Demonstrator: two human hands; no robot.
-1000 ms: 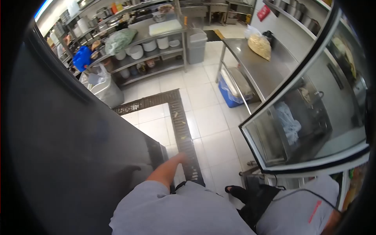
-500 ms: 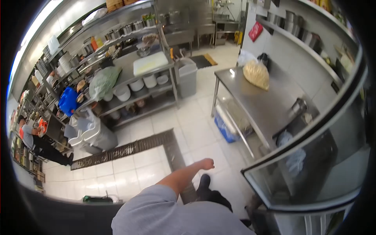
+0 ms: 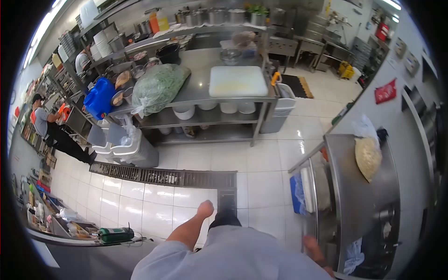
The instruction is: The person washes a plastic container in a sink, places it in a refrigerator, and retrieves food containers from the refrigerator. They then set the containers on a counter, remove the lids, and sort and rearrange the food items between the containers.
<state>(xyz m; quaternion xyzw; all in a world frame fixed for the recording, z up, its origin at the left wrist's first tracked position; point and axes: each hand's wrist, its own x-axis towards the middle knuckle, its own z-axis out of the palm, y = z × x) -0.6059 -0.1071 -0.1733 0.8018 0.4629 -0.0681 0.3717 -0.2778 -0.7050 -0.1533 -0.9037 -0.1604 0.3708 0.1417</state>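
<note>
My left hand [image 3: 206, 208] hangs in front of me over the white tiles, near the drain grate. Its fingers are curled in, and nothing shows in them. Low on the right, my right hand [image 3: 310, 245] is blurred beside the steel table [image 3: 347, 205], and its fingers cannot be made out. On that table lies a clear bag of pale, chopped-looking food [image 3: 367, 159]. Ahead, a steel counter [image 3: 198, 63] carries a large bag of green leaves [image 3: 161, 86] and a white cutting board [image 3: 238, 81].
A drain grate [image 3: 161, 176] runs across the floor. Grey bins [image 3: 135, 147] stand at the counter's left end, below a blue jug [image 3: 99, 98]. A person [image 3: 46, 123] stands at the far left. Another grey bin [image 3: 280, 109] is by the counter's right end. A green cylinder [image 3: 115, 234] lies lower left.
My view has swung right and moved past the glass door, which is out of sight. The counter sits more centrally. My right hand has come into view; my left hand remains in front.
</note>
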